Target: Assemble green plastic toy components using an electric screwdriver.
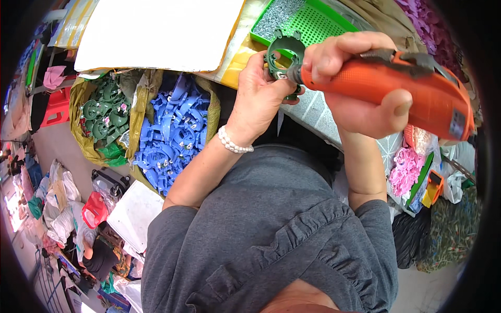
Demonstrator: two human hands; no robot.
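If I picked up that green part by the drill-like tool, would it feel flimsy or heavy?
The green part would probably feel light for its size: thin wall, wide opening. It looks fairly stiff, since its rounded shape shows no sag in the left hand. Set on edge, it might rock on that curved side.

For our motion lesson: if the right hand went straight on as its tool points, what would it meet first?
Probably the dark green, ring-shaped plastic part in the left hand; the long orange power driver in the right hand points at it, though depth leaves contact unclear.
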